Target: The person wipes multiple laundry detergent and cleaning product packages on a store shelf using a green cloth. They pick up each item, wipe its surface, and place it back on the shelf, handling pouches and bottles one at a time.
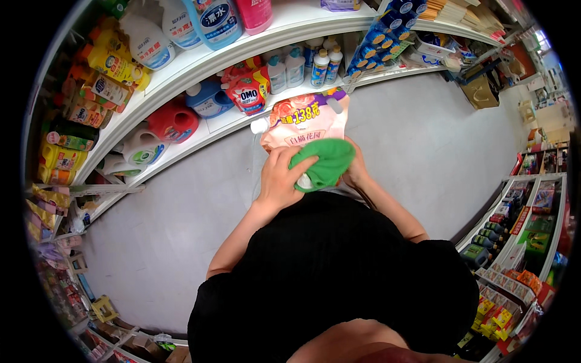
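Observation:
A pink, flower-printed refill pouch (308, 118) with a white spout cap (259, 126) is in front of me, its far end close to the lower shelf. A bunched green cloth (327, 160) covers part of the pouch's near end. My left hand (281, 175) is closed on the cloth, thumb on top, with a whitish bit showing beneath it. On the other side, my right hand (357, 162) grips the pouch by its right edge. The cloth and the pouch hide most of the right fingers.
Curved white shelving (181, 54) ahead and to the left carries detergent bottles, a red pouch (246, 91) and a red jug (173, 121). A blue hanging display (381, 45) hangs at its front. Another stocked shelf (514, 242) stands at right. Grey floor (163, 230) lies below.

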Tool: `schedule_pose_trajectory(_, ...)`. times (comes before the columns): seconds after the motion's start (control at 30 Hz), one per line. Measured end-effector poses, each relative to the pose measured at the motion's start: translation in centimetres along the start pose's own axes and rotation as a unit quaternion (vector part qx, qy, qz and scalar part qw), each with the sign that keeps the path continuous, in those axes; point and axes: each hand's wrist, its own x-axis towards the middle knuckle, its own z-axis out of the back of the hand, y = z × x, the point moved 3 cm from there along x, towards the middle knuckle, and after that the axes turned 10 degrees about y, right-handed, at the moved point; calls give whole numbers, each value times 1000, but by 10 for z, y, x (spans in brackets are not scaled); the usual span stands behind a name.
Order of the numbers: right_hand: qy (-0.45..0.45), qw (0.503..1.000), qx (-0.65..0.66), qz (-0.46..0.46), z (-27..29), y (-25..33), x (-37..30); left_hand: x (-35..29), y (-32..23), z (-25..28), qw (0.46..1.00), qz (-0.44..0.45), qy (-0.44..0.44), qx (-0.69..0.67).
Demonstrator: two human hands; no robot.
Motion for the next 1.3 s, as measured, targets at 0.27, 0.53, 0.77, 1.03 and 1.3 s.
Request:
schedule_pose_trajectory(0.27,127,981,-138,40,1,3,-14,-22,-4,20,997,10,-61,-54)
schedule_pose_trajectory(0.53,154,976,-98,120,-26,38,-18,-20,-10,9,997,6,-63,-32)
schedule_pose_trajectory(0.77,163,771,-566,242,-66,48,-37,-23,-10,0,966,180,-102,-154)
schedule_pose_trajectory(1.03,93,873,-408,252,-26,37,-30,-61,30,17,915,215,-240,-241)
schedule_pose_trajectory(1.3,106,808,-454,361,-64,86,-20,-53,75,-35,741,268,-166,-593)
